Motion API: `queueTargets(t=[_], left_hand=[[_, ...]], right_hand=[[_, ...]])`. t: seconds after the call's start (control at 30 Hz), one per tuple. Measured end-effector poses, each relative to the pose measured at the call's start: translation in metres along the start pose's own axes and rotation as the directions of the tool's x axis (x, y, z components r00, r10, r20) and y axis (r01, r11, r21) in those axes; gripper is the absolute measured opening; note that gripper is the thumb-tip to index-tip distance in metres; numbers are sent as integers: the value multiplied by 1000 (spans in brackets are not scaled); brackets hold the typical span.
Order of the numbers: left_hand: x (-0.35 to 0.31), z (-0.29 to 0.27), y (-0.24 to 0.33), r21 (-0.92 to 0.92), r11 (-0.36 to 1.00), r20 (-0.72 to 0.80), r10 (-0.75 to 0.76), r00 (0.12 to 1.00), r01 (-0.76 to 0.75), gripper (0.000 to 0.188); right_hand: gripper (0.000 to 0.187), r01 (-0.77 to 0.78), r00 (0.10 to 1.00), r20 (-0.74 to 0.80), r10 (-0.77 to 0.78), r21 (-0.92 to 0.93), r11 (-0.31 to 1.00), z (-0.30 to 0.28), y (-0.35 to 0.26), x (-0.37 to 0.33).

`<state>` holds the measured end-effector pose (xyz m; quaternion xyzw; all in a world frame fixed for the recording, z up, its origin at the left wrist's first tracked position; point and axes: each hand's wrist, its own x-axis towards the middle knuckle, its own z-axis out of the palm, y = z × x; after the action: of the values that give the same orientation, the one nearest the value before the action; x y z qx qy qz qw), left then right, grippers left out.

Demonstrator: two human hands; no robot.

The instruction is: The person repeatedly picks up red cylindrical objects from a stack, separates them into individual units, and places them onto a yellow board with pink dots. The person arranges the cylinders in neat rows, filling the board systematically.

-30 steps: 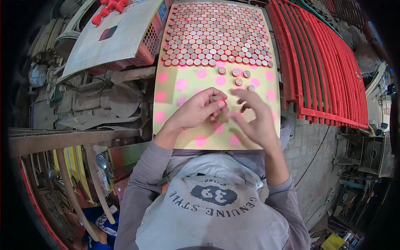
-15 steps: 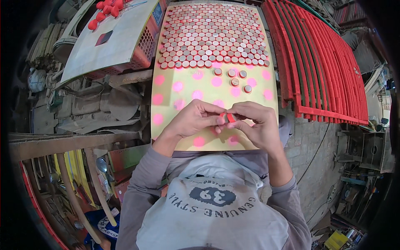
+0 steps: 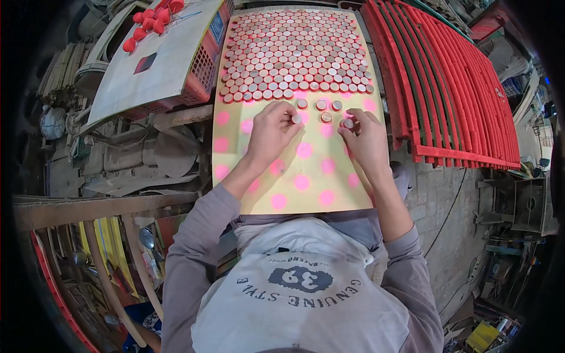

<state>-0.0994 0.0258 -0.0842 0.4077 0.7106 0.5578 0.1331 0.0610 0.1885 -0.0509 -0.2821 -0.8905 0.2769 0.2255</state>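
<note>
A thumb-and-finger pinch of my left hand [image 3: 269, 134] holds a small round disc [image 3: 296, 119] with a pale top, just above the yellow board [image 3: 235, 191] with pink dots. My right hand [image 3: 368, 138] has its thumb and fingers closed around another red-sided disc [image 3: 348, 123] at the board's right side. Between the hands lie several loose discs, among them one with a darker top [image 3: 325, 117]. Beyond them, tightly packed rows of matching discs [image 3: 294, 53] cover the far part of the board.
At the far left, a whitish panel [image 3: 126, 91] lies over a red plastic crate [image 3: 200, 73], with several red rounded pieces [image 3: 158, 25] on it. A red slatted frame [image 3: 453, 88] stands at the right. Wooden rails [image 3: 106, 209] run along the near left.
My hands were together near the board's front, pinching red pieces. They have parted and moved away from me, the left to the packed rows' edge, the right onto a loose disc.
</note>
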Motion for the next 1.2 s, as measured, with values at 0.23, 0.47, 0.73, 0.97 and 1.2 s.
queueTargets(t=[0.23, 0.47, 0.73, 0.97, 1.2], left_hand=[[10, 4, -2, 276, 960, -131, 94, 987, -55, 38], [16, -5, -6, 451, 892, -161, 83, 983, -2, 51], [16, -2, -20, 403, 915, -171, 109, 979, -32, 49], [19, 0, -14, 503, 863, -198, 178, 964, -56, 47], [23, -3, -23, 508, 860, -226, 188, 956, -48, 48]], right_hand=[[32, -23, 998, -58, 19, -68, 997, 3, 23, 28], [33, -137, 991, -4, 137, 64, 989, 1, 17, 47], [34, 264, 964, 23, -264, 4, 964, 17, -23, 7], [20, 196, 979, 42, -200, 89, 977, 41, -10, 22], [17, 266, 964, 23, -265, -22, 964, 44, -21, 33]])
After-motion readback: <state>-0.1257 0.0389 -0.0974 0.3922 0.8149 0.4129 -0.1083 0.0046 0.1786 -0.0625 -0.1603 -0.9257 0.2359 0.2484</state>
